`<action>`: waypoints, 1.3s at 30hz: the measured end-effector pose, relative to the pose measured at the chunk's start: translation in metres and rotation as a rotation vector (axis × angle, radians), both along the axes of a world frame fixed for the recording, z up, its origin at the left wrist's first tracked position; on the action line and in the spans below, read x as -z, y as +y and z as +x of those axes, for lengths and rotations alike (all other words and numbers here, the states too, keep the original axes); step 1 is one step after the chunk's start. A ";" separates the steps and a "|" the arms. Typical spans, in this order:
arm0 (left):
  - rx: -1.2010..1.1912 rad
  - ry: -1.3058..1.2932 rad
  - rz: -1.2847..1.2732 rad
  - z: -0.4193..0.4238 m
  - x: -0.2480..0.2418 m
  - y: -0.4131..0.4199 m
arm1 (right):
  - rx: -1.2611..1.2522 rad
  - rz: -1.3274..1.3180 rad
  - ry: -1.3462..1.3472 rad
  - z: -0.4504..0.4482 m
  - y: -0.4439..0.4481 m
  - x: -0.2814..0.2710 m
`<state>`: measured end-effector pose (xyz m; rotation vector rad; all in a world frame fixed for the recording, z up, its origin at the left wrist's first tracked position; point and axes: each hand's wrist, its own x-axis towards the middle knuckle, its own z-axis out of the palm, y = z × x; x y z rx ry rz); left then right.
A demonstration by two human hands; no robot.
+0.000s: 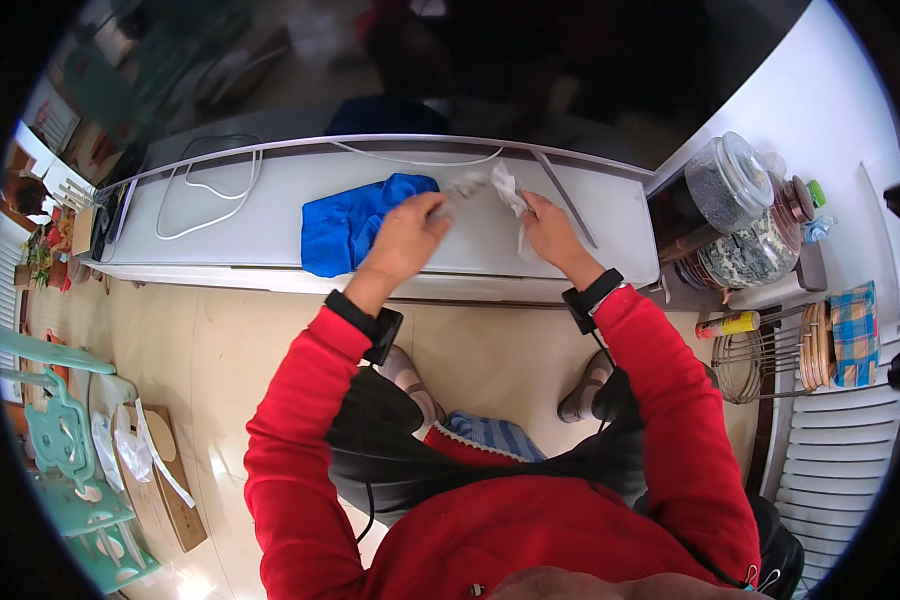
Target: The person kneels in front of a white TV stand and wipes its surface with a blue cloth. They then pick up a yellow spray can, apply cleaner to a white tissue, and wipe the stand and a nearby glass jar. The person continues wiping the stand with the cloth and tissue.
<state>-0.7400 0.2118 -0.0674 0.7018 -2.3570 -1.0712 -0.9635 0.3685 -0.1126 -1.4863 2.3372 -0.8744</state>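
Note:
My right hand (553,231) holds a crumpled white piece of tissue or thin plastic (507,187) above the white top of a long low cabinet (285,169). Part of that piece hangs below the fingers. My left hand (411,231) is bent over the right part of a folded blue cloth (335,229), thumb and fingers close together. Something small and pale blurs beside its fingertips; whether they grip it cannot be made out. A blurred whitish scrap (469,182) shows between the hands, near the cabinet's back.
A large glossy dark screen (495,75) stands behind, with a slanted metal leg (566,199) and white cable (208,217). Large lidded jars (750,247) crowd the right end. A wire rack (765,352) stands by a radiator (832,450). Green chairs (60,427) and cardboard (157,480) lie left.

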 end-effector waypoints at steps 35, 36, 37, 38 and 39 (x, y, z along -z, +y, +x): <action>-0.161 -0.456 -0.251 0.036 0.039 -0.019 | -0.243 0.178 0.397 0.027 0.043 0.018; -0.158 -0.471 -0.261 0.034 0.039 -0.018 | -0.209 0.215 0.390 0.023 0.055 0.017; -0.157 -0.486 -0.271 0.033 0.039 -0.017 | -0.177 0.217 0.398 0.018 0.063 0.017; -0.163 -0.515 -0.291 0.032 0.039 -0.016 | -0.147 0.217 0.407 0.011 0.068 0.017; -0.153 -0.468 -0.264 0.031 0.039 -0.015 | -0.111 0.241 0.417 0.006 0.069 0.018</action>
